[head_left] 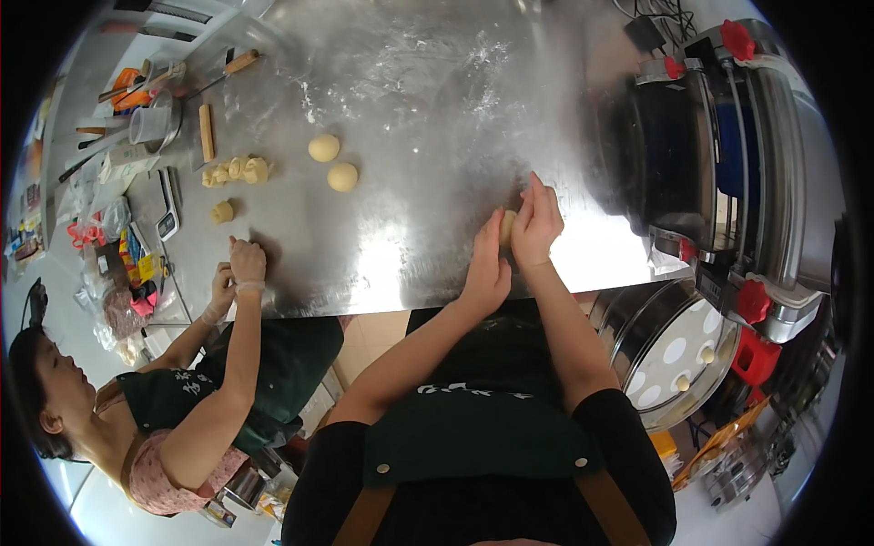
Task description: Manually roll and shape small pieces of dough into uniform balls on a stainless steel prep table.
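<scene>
Two bare hands meet over a metal table (423, 205): the left hand (489, 264) and the right hand (539, 226) are both open, fingers outstretched, with a pale dough ball (507, 227) between them, partly hidden by the fingers. Well to the left of the left hand and farther up the table, two smooth dough balls (332, 162) sit side by side. Farther left lie a lumpy row of dough (237, 171), a short dough piece (221, 212) and, below it, a co-worker's gloved hands (246, 262). Right of the right forearm, below the table edge, a round steamer tray (669, 369) holds two small pale pieces.
</scene>
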The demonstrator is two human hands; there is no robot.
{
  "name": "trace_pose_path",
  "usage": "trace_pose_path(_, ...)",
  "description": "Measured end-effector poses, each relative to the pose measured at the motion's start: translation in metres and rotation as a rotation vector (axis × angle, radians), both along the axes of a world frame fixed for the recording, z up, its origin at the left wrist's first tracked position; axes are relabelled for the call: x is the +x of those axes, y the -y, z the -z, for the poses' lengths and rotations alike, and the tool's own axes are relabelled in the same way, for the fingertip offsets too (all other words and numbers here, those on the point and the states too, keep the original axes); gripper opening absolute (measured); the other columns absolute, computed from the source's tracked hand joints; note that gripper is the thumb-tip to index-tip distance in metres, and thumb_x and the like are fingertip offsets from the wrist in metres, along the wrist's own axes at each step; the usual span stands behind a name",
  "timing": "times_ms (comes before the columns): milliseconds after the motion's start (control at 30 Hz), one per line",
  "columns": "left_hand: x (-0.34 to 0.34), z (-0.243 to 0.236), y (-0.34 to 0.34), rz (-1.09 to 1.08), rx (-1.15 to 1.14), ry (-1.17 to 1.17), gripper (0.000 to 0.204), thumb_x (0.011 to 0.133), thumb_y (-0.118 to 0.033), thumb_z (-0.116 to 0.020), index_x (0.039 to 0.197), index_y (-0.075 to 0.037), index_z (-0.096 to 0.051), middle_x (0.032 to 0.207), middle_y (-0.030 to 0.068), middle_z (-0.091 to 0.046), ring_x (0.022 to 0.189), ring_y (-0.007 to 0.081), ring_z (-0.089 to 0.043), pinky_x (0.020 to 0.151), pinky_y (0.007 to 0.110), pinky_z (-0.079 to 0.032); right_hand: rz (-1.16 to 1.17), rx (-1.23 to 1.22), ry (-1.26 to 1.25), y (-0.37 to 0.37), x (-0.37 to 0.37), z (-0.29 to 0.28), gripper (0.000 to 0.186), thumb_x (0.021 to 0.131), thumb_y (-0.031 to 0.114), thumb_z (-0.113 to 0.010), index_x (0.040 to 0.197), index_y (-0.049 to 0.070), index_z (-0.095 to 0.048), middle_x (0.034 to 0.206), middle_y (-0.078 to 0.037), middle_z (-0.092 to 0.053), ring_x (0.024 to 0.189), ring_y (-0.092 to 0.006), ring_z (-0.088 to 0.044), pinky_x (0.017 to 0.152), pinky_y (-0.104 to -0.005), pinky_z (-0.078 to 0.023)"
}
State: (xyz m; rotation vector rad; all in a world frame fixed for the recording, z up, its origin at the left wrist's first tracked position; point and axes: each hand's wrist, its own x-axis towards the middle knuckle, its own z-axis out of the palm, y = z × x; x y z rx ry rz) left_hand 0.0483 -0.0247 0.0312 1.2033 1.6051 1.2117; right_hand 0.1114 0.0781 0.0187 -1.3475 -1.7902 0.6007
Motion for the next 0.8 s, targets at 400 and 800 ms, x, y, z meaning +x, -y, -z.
trace_pose_path(400, -0.003, 0.011, 0.005, -0.005, -0.003, -0.010, 0.074, 0.071, 0.013, -0.036, 0.142, 0.005, -0.018, 0.144, 0.0235, -0.028, 0.135, 0.0351, -0.028, 0.112, 0.041, -0.022, 0.140, -0.128, 0.110, 0.007, -0.004, 0.025, 0.033, 0.078, -0.002, -0.053, 0.109, 0.005, -0.062, 0.081, -0.006, -0.060, 0.069, -0.0217, -0.062, 0.060, -0.0324, -0.050)
trace_pose_path(800, -0.001, 0.007, 0.011, 0.018, -0.057, -0.007, 0.073, 0.071, 0.010, -0.037, 0.142, 0.003, -0.021, 0.141, 0.0228, -0.035, 0.133, 0.0349, -0.032, 0.111, 0.039, -0.024, 0.122, -0.148, 0.107, 0.018, 0.004, 0.018, 0.032, 0.078, -0.001, -0.054, 0.108, 0.005, -0.063, 0.079, -0.006, -0.061, 0.070, -0.0221, -0.063, 0.061, -0.0332, -0.051)
